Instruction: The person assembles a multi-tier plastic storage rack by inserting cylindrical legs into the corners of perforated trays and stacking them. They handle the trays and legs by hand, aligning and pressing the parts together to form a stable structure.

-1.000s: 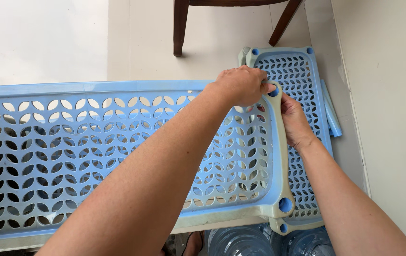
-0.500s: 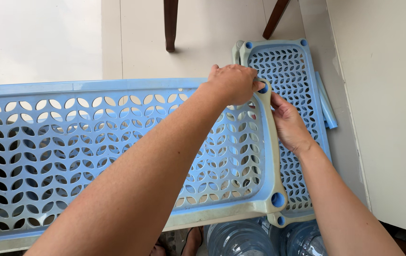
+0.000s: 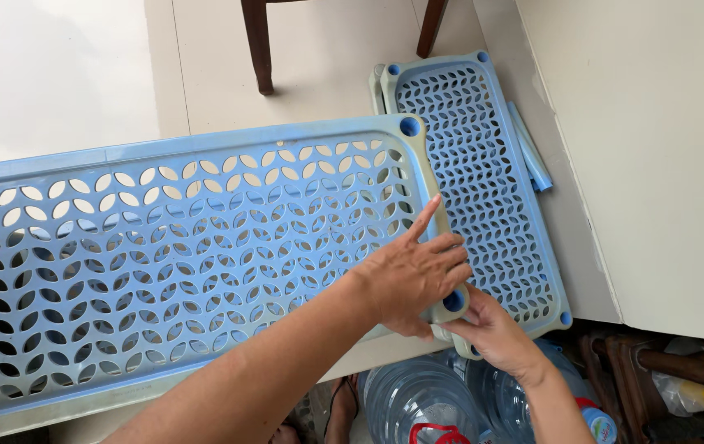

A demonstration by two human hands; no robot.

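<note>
Blue plastic shelf panel, long, with leaf-shaped cut-outs and a pale rim. It lies flat across the left and middle of the scene, and its right end overlaps a second shelf panel of the same kind that runs from near to far. The step in hand looks like work on the near-right corner socket, a round blue hole. The matching far-right socket is empty. Your left hand is clamped over the end rim right at that corner, index finger pointing far and the other fingers curled around the edge. Your right hand comes up from below and touches the same corner with its fingertips. I can't tell whether it pinches something or just presses, because the left hand covers it. My read is that any move here needs the panel kept steady with the left hand and the right lined up square under the socket. A loose blue tube lies just right of the second panel, against a white cabinet. Clear water bottles stand near, under the corner. Wooden chair legs are at the far edge.
</note>
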